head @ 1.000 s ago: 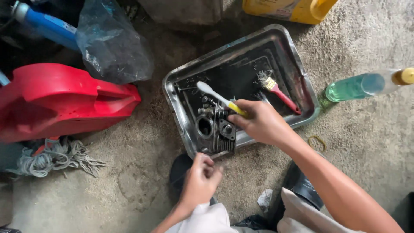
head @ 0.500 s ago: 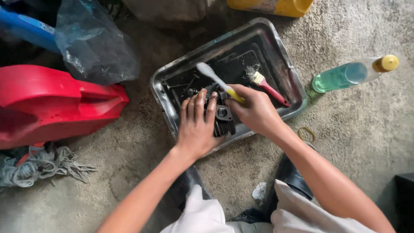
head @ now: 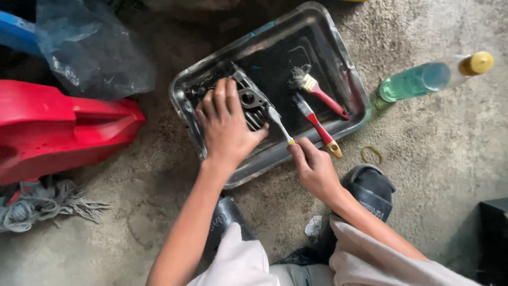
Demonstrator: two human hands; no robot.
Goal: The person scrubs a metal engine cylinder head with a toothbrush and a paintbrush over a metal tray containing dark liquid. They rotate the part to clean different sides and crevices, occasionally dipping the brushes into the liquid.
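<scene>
- The left hand (head: pixel 225 124) lies flat over a dark metal engine part (head: pixel 248 103) in the steel tray (head: pixel 338 69). The fingers are spread and pressing down, most likely to keep the part from sliding in the wet, oily tray.
- The right hand (head: pixel 315 169) pinches the yellow end of a white toothbrush (head: pixel 279 124). Its grip is closed on the handle, and the head is angled in at the part's edge just beside the left thumb, where it can reach the small recesses.
- Two red-handled paintbrushes (head: pixel 320 95) lie in the tray, apart from the part but close to the right hand.
- The tray sits on the concrete floor (head: pixel 423 159), between the person's sandals (head: pixel 370 188).
- A green-tinted bottle (head: pixel 423 79) lies on its side to the tray's right.
- A red plastic panel (head: pixel 58 130) lies well to the left, with a dark plastic bag (head: pixel 90 47) above it.
- The palm covers most of the part, so its full shape is hard to make out.
- The toothbrush bristles cannot be seen against the dark metal.
- The tray's far corner runs out of frame.
</scene>
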